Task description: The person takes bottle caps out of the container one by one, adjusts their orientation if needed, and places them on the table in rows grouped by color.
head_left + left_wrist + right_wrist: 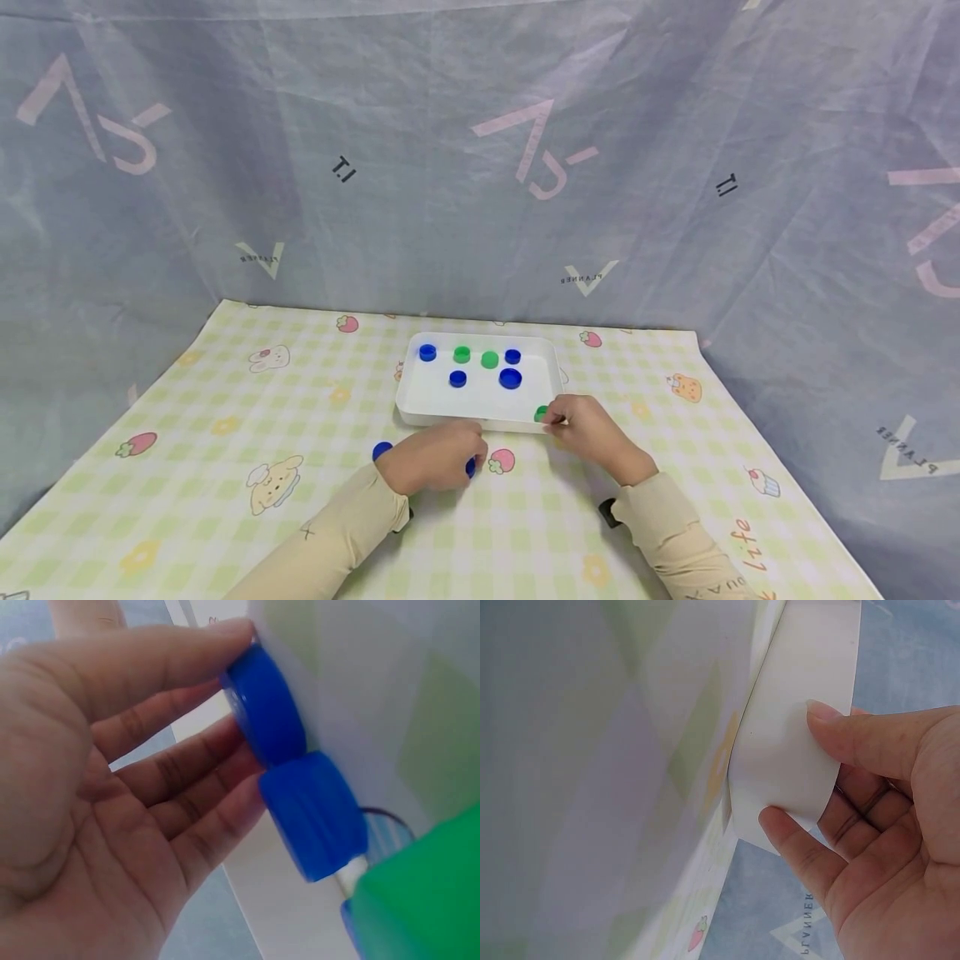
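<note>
Near the front of the white tray [450, 417], my left hand [437, 457] pinches a blue bottle cap [266, 709] by its edges, thumb against fingers. Another blue cap [315, 817] touches it, close to my fingertips. A green cap [431, 892] looms at the left wrist view's edge. My right hand [885, 810] grips the tray's near right corner, thumb on the outer wall and some fingers behind the rim. Just inside that corner lies a green cap [542, 413], partly covered by my fingers; the right wrist view hides it.
Inside the tray lie several more caps, including a green one [490, 359] and a large blue one [511, 378]. A blue cap [382, 450] is on the patterned tablecloth [187, 508] left of my left hand. Behind the table hangs a grey-blue curtain [420, 208].
</note>
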{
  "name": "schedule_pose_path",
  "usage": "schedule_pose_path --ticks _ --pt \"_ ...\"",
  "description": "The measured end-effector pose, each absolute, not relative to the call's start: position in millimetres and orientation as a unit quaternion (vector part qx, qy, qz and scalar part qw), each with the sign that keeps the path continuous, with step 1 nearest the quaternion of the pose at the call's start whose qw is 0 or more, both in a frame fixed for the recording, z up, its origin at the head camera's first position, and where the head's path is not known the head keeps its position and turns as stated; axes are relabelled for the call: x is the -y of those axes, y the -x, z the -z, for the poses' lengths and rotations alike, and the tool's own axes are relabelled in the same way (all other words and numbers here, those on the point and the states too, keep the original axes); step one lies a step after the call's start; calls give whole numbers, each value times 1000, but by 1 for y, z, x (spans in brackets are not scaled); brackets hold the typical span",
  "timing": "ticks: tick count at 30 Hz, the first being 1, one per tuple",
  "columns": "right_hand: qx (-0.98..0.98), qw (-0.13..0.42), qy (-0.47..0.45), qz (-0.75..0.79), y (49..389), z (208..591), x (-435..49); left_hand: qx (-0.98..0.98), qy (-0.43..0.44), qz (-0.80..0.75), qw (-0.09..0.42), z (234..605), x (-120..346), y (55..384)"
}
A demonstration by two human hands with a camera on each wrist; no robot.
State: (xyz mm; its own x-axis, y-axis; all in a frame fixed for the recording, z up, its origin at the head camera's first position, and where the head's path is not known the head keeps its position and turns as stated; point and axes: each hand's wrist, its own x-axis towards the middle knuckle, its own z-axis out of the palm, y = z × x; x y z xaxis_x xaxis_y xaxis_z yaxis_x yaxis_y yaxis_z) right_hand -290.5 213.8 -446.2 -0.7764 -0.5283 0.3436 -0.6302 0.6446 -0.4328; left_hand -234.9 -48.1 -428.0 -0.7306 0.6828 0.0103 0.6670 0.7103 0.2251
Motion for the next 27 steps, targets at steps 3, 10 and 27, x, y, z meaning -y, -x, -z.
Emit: schedule_pose_path --ticks 3,10,27 --pt "900 97 -322 -276 290 446 -217 -925 -364 -102 43 425 46 235" --pt "896 98 -328 -283 290 447 -218 -920 -380 -99 20 390 42 225" --pt "876 89 -359 -311 293 453 -220 -895 -439 -65 -39 325 -24 270"
